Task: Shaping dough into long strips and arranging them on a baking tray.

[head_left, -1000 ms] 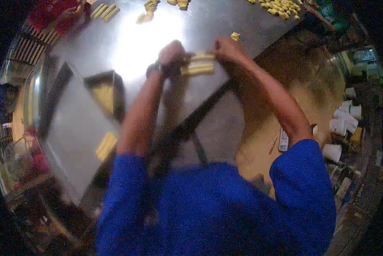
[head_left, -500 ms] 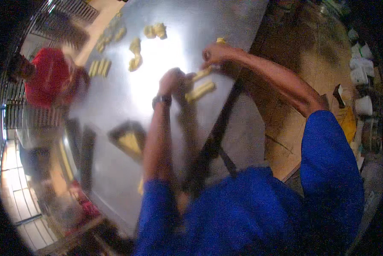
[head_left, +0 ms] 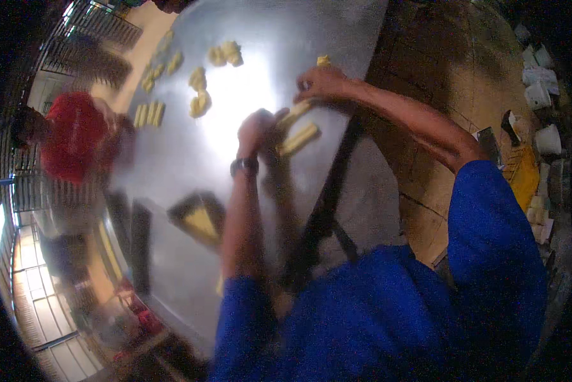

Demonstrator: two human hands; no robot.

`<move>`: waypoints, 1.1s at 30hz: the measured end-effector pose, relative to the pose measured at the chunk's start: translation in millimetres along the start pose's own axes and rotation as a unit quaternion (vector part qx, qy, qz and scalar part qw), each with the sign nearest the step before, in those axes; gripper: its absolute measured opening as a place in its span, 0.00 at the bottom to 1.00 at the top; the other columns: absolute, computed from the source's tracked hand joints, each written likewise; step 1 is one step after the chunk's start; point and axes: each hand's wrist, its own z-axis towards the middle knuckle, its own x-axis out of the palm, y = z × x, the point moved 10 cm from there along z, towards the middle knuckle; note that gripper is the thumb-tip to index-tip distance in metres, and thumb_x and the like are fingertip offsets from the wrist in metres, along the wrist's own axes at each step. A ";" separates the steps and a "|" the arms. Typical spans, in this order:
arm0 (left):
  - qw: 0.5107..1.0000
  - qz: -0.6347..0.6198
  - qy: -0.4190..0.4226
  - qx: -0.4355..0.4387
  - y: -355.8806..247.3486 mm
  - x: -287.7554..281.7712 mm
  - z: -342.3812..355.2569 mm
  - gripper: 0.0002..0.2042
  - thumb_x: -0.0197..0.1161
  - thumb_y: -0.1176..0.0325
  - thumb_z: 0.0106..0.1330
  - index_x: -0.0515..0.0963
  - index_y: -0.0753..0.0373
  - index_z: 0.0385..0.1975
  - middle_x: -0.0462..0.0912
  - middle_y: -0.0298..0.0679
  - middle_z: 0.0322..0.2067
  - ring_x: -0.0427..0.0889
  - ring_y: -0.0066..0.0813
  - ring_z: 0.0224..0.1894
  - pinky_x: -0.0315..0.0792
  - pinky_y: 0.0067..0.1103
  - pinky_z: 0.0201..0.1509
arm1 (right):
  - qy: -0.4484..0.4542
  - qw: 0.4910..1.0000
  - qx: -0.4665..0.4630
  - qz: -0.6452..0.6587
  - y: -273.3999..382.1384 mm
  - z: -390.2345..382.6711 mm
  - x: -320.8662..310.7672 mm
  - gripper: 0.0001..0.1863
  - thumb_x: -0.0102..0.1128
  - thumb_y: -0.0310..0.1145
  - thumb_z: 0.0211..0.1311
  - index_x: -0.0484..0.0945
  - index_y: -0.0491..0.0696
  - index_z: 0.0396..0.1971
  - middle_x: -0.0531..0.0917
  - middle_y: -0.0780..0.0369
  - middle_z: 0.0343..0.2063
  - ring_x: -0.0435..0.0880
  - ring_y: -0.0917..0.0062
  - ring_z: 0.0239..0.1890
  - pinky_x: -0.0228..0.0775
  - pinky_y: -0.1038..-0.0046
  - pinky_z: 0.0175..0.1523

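A pale yellow strip of dough (head_left: 296,111) stretches between my two hands over the metal table (head_left: 324,32). My left hand (head_left: 256,132), with a dark watch at the wrist, is closed at its near left end. At its far right end my right hand (head_left: 324,84) has curled fingers pinching the dough. Close below lies a thicker, ridged dough piece (head_left: 300,139), which neither hand grips. A small lump of dough (head_left: 324,60) shows just beyond my right hand. Blur hides the exact finger contact.
Dough lumps (head_left: 226,53) and a dough cluster (head_left: 198,93) lie farther up the table. Dough strips (head_left: 149,114) sit by the left edge, near a person in red (head_left: 76,137). A dark pan (head_left: 198,218) holding dough is beside my left forearm.
The view has shifted slightly. Both hands stay at the dough strip, with the left hand a little lower in the picture. The person in red also appears lower.
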 end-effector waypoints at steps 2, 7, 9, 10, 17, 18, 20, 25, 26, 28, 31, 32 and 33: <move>1.000 0.002 0.019 -0.004 0.5 -0.8 -1.8 0.34 0.60 0.29 0.57 0.84 0.61 0.24 0.85 0.46 0.24 0.85 0.42 0.28 0.78 0.33 0.36 | 0.019 1.000 0.011 -0.013 1.0 1.7 7.7 0.31 0.66 0.67 0.46 0.81 0.52 0.32 0.84 0.58 0.32 0.84 0.61 0.39 0.74 0.57 0.42; 0.997 0.074 0.005 -0.005 -4.3 1.8 -6.5 0.35 0.55 0.31 0.62 0.82 0.64 0.21 0.83 0.46 0.22 0.82 0.40 0.25 0.76 0.35 0.33 | -0.016 0.999 -0.020 -0.044 10.5 5.8 5.3 0.31 0.68 0.67 0.45 0.81 0.52 0.32 0.84 0.56 0.30 0.84 0.61 0.38 0.74 0.56 0.41; 0.995 0.099 -0.021 -0.003 -5.0 -0.2 -7.2 0.35 0.54 0.30 0.62 0.82 0.64 0.22 0.83 0.46 0.23 0.82 0.41 0.25 0.76 0.35 0.33 | 0.016 0.999 -0.002 -0.030 6.9 5.5 11.3 0.31 0.68 0.66 0.45 0.81 0.51 0.32 0.84 0.55 0.30 0.84 0.60 0.38 0.74 0.55 0.41; 0.996 0.087 -0.030 -0.012 -1.9 -1.9 -6.4 0.34 0.57 0.29 0.59 0.84 0.62 0.23 0.84 0.45 0.24 0.84 0.41 0.26 0.77 0.34 0.34 | 0.036 0.999 0.009 -0.025 4.5 5.3 15.2 0.31 0.68 0.66 0.45 0.81 0.51 0.32 0.84 0.55 0.31 0.84 0.60 0.38 0.74 0.55 0.41; 0.999 0.014 0.028 -0.015 11.7 3.3 -1.7 0.37 0.62 0.24 0.49 0.86 0.60 0.26 0.86 0.43 0.25 0.87 0.40 0.29 0.79 0.31 0.37 | -0.022 1.000 -0.008 -0.017 7.4 8.9 11.3 0.31 0.65 0.68 0.48 0.81 0.51 0.30 0.85 0.56 0.30 0.85 0.60 0.39 0.75 0.55 0.42; 0.999 0.027 0.010 -0.026 14.1 -1.1 -2.3 0.37 0.62 0.24 0.49 0.86 0.60 0.25 0.86 0.43 0.25 0.86 0.41 0.28 0.79 0.31 0.37 | 0.004 0.999 0.007 -0.031 4.6 8.8 17.9 0.31 0.64 0.68 0.48 0.81 0.51 0.30 0.85 0.56 0.30 0.85 0.60 0.39 0.75 0.55 0.42; 0.999 0.044 -0.019 -0.012 7.5 -4.4 -0.7 0.36 0.62 0.24 0.49 0.86 0.60 0.24 0.86 0.43 0.24 0.86 0.41 0.27 0.79 0.31 0.37 | -0.009 0.999 0.003 -0.036 5.3 10.5 15.5 0.30 0.64 0.67 0.49 0.80 0.51 0.29 0.85 0.57 0.30 0.85 0.60 0.38 0.75 0.55 0.40; 0.994 0.094 0.007 -0.046 12.9 4.8 8.9 0.36 0.60 0.25 0.52 0.86 0.60 0.24 0.85 0.43 0.23 0.86 0.41 0.27 0.79 0.32 0.37 | 0.007 0.999 0.007 -0.042 6.1 10.9 13.5 0.31 0.64 0.67 0.49 0.80 0.50 0.27 0.85 0.58 0.30 0.85 0.61 0.38 0.75 0.55 0.39; 0.995 0.094 0.014 -0.038 13.9 7.0 9.9 0.36 0.60 0.25 0.53 0.86 0.59 0.24 0.85 0.43 0.23 0.86 0.40 0.28 0.79 0.32 0.37 | -0.011 0.998 -0.009 -0.054 9.9 10.1 9.0 0.31 0.64 0.68 0.49 0.80 0.50 0.27 0.85 0.58 0.31 0.85 0.60 0.38 0.75 0.56 0.39; 0.995 0.095 0.001 -0.012 17.4 3.4 12.0 0.36 0.59 0.25 0.54 0.86 0.59 0.25 0.86 0.42 0.24 0.86 0.41 0.29 0.79 0.32 0.38 | -0.023 0.996 -0.030 -0.081 15.1 9.3 7.2 0.32 0.63 0.68 0.50 0.80 0.49 0.26 0.85 0.58 0.31 0.85 0.60 0.38 0.75 0.56 0.39; 0.996 0.090 -0.005 0.016 22.9 6.1 12.6 0.35 0.58 0.26 0.55 0.86 0.59 0.26 0.86 0.42 0.24 0.87 0.41 0.30 0.79 0.32 0.39 | -0.035 0.999 -0.007 -0.036 9.3 11.8 8.9 0.32 0.64 0.68 0.49 0.80 0.49 0.26 0.85 0.58 0.32 0.85 0.61 0.39 0.74 0.56 0.39; 0.995 0.095 -0.016 0.002 27.7 5.8 12.2 0.35 0.57 0.26 0.55 0.86 0.59 0.26 0.86 0.42 0.25 0.87 0.41 0.31 0.78 0.32 0.39 | -0.027 0.999 -0.006 -0.037 8.1 13.2 12.5 0.32 0.64 0.68 0.49 0.80 0.49 0.26 0.85 0.57 0.32 0.85 0.61 0.39 0.74 0.56 0.40; 0.995 0.092 -0.024 -0.022 32.8 8.0 10.7 0.35 0.57 0.26 0.55 0.86 0.59 0.25 0.86 0.42 0.25 0.86 0.41 0.30 0.78 0.32 0.39 | -0.019 0.999 -0.001 -0.039 6.2 14.8 16.3 0.32 0.64 0.68 0.48 0.80 0.49 0.26 0.85 0.57 0.32 0.85 0.61 0.39 0.74 0.56 0.40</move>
